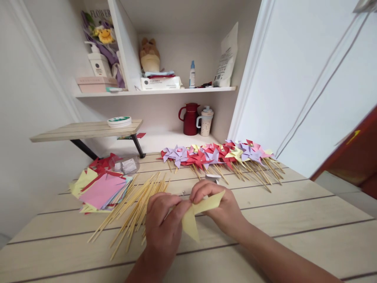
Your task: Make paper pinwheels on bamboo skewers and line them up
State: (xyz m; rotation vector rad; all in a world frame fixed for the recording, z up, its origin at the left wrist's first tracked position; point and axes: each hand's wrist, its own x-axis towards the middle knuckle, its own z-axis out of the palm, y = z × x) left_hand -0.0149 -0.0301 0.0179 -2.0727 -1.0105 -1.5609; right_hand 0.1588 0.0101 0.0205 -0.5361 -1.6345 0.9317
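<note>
Now I am pinching one folded pale yellow paper piece (196, 215) between both hands, left hand (163, 224) fingers and right hand (219, 206) fingers clamped on its folds. Bare wooden tabletop (294, 220) is lying open rightward; uncounted loose bamboo sticks (132, 208) are crowding left of my fingers.

Both forearms enter from the bottom edge of the frame and converge at lower centre. The left hand (163, 226) shows its back to the camera, knuckles raised, with the fingers curled inward toward the right. The right hand (219, 206) sits slightly higher, wrist angled toward the lower right, fingers bent. The fingertips of both hands appear to meet in a pinch.
</note>
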